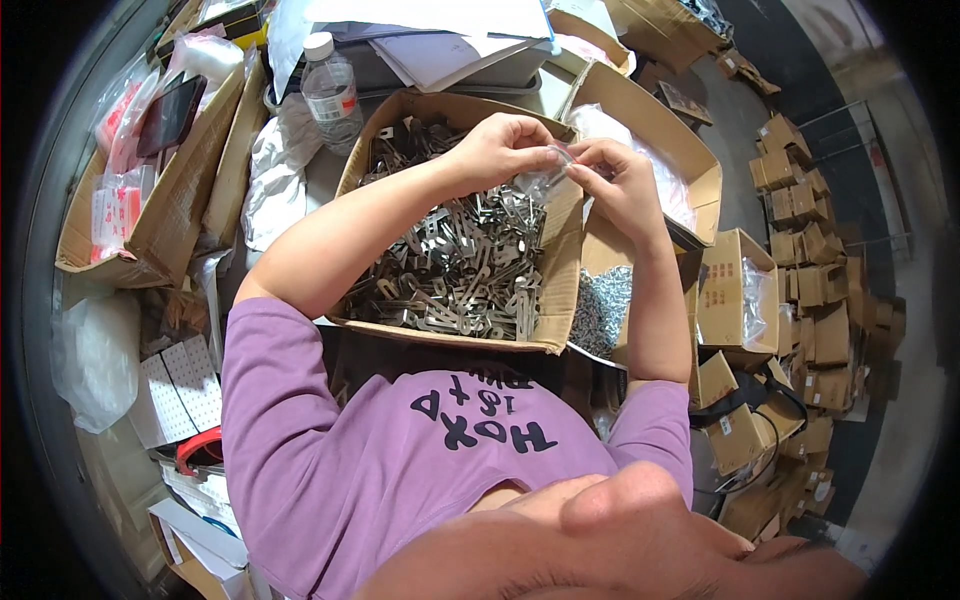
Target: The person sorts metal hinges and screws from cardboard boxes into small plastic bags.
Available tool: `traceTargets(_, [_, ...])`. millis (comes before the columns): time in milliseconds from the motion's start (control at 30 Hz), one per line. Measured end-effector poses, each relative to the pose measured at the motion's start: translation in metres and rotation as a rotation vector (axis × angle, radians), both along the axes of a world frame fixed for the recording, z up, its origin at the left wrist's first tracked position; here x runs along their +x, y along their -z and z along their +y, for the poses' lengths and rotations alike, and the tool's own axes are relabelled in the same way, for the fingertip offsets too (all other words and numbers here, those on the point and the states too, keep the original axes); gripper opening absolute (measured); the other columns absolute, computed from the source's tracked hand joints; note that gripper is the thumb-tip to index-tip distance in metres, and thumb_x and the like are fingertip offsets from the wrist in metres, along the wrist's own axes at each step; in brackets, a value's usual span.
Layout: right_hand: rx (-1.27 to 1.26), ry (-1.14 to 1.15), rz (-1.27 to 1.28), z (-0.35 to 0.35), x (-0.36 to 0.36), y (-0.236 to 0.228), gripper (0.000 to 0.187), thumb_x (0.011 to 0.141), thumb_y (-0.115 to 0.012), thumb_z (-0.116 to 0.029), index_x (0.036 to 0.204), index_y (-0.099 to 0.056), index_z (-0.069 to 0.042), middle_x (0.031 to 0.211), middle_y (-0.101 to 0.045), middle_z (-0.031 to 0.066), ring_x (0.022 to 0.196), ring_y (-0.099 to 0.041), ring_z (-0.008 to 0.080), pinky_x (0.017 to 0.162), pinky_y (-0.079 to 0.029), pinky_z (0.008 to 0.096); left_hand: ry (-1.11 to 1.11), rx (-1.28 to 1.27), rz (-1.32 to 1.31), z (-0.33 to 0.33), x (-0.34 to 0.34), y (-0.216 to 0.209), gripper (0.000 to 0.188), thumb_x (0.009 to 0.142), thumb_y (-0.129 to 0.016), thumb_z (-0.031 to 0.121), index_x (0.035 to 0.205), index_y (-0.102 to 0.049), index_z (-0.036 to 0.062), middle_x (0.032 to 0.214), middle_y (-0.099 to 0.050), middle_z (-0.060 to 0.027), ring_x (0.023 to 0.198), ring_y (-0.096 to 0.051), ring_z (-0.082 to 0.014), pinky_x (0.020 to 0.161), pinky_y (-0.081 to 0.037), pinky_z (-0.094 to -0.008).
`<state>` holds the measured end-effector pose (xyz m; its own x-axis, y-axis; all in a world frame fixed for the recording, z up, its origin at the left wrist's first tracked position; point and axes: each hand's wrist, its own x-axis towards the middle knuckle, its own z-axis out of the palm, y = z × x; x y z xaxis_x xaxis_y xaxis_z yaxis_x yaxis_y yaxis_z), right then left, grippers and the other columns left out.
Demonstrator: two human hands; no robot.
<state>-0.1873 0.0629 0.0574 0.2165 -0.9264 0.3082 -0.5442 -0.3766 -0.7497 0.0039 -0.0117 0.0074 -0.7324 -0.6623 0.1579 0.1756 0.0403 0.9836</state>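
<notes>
My left hand (508, 152) and my right hand (622, 185) meet over the far right rim of a cardboard box (563, 270). Between their pinched fingertips is a small clear plastic bag (540, 186), its top edge stretched from one hand to the other. The bag hangs partly over the box; whether anything is inside it I cannot make out. Loose flat metal brackets (470, 265) with slots fill the box in a tangled heap. My left forearm crosses above them and hides some.
Small silvery parts (603, 308) lie in a box at the right. Beyond the bracket box stand a water bottle (332, 98) and stacked papers (450, 55). A phone (172, 115) rests on bags in a left carton (185, 200). Many small cartons (795, 200) are piled far right.
</notes>
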Motion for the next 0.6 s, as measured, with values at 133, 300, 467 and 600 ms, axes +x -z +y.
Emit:
traceTargets(133, [0.197,0.075,-0.171,0.001,0.0,0.011,0.016,0.077,-0.069,-0.008,0.087,-0.062,0.003,0.077,-0.062,0.0058,0.071,-0.056,0.0107,0.064,-0.045,0.0249,-0.074,-0.153,-0.006,0.006,-0.001,-0.001,0.02,0.09,-0.059,0.016,0.094,-0.061,-0.0034,0.083,-0.064,-0.0021,0.077,-0.057,-0.0059,0.068,-0.047,-0.0208])
traceTargets(300, [0.081,-0.025,-0.088,0.001,0.006,0.013,0.017,0.081,-0.064,-0.013,0.089,-0.06,0.002,0.077,-0.061,0.0064,0.07,-0.056,0.0122,0.063,-0.044,0.0251,-0.134,-0.387,-0.016,0.012,0.003,-0.006,0.018,0.089,-0.06,0.015,0.087,-0.064,-0.0023,0.074,-0.061,0.0003,0.068,-0.053,-0.0045,0.06,-0.043,-0.0204])
traceTargets(467, [0.082,-0.087,0.003,0.016,0.009,0.004,0.016,0.088,-0.056,-0.017,0.084,-0.052,-0.001,0.074,-0.05,0.0006,0.069,-0.044,0.0083,0.062,-0.039,0.0221,-0.072,-0.333,0.038,0.015,0.002,-0.008,0.017,0.085,-0.062,0.015,0.083,-0.065,-0.0022,0.068,-0.06,0.0002,0.063,-0.051,-0.0048,0.057,-0.043,-0.022])
traceTargets(600, [-0.036,-0.013,0.038,0.027,-0.004,0.002,0.017,0.087,-0.057,-0.017,0.084,-0.052,-0.001,0.074,-0.05,0.0025,0.071,-0.045,0.0105,0.064,-0.039,0.024,-0.051,-0.224,0.091,0.008,0.007,-0.015,0.017,0.09,-0.059,0.015,0.088,-0.064,-0.0013,0.079,-0.065,-0.0027,0.072,-0.057,-0.0065,0.066,-0.047,-0.0213])
